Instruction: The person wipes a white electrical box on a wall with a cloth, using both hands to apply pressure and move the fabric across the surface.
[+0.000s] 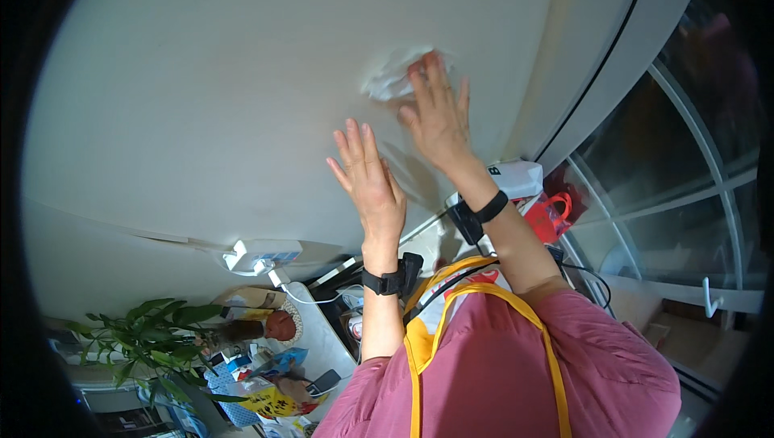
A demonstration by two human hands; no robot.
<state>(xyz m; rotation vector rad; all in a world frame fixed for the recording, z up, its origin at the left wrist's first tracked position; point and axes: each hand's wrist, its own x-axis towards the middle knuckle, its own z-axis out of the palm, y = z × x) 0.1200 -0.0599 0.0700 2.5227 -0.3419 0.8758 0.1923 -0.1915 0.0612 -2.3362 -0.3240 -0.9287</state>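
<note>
Our right hand (439, 120) lies open, fingers flat over a crumpled white cloth (389, 79), perhaps tissue, pressing it to the pale wall (201, 99) toward its upper right edge. Our left hand (372, 184) is open lower down, holding nothing; we cannot tell whether it touches the wall. The step in hand looks like wiping; we judge the next move calls for even pressure, so the cloth cannot slip.

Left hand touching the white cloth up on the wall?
Apart. The head view shows a strip of bare wall between the raised left hand and the white cloth.
</note>
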